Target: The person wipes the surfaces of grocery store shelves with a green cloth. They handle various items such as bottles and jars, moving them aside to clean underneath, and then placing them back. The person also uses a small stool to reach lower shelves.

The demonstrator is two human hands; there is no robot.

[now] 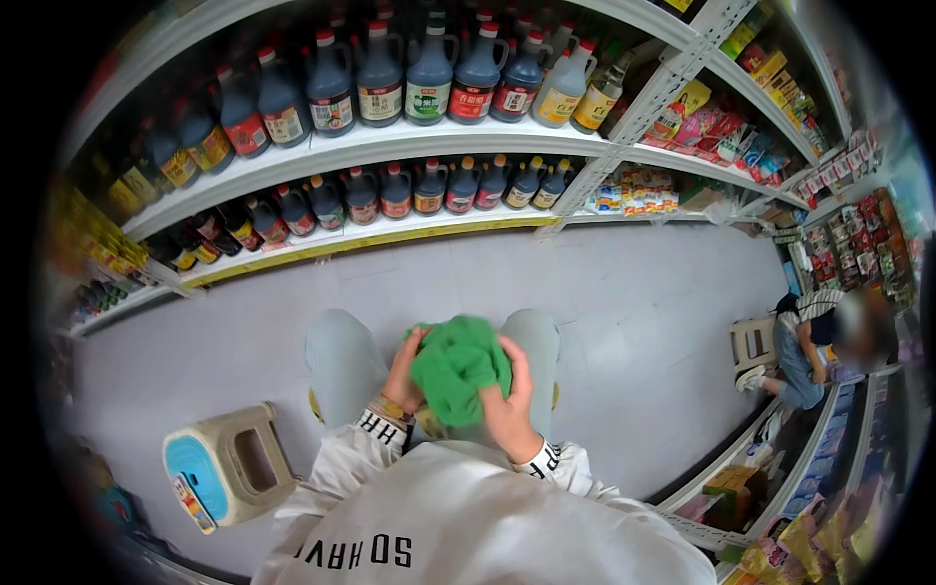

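A bunched green cloth (pixel 461 369) is between my two hands, above my lap. My left hand (pixel 404 371) grips its left side, the fingers partly hidden by the folds. On the other side my right hand (pixel 510 398) holds it, with the thumb pressed on the front and the fingers curled around the edge. My knees in pale trousers (pixel 340 358) are on either side of the cloth. Ahead of me, shelves carry large handled bottles of dark liquid (pixel 428 77) above a lower row of smaller bottles (pixel 395 194).
A beige plastic step stool (pixel 267 453) with a blue top stands at my left. Metal shelving (pixel 621 139) curves across the front. At the far right a person (pixel 801 344) crouches near another stool (pixel 752 344). More shelves with boxes (pixel 731 486) and bags run along the right.
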